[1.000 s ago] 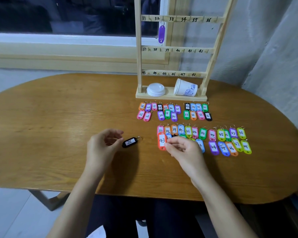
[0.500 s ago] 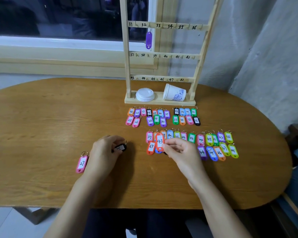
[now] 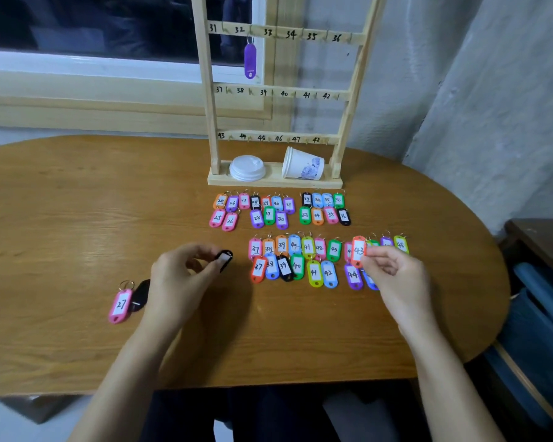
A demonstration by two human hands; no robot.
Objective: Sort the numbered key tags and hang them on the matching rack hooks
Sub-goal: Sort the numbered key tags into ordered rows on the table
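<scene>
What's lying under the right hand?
Only the edge of a blue tag shows, beside purple 44. The right hand covers its number and anything else beneath.

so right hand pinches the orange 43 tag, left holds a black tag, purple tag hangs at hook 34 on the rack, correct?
Not quite. The head view shows the purple tag at hook 32, not 34, on the rack. The rest holds: right hand pinches the orange 43 tag, left hand holds a black tag.
</scene>
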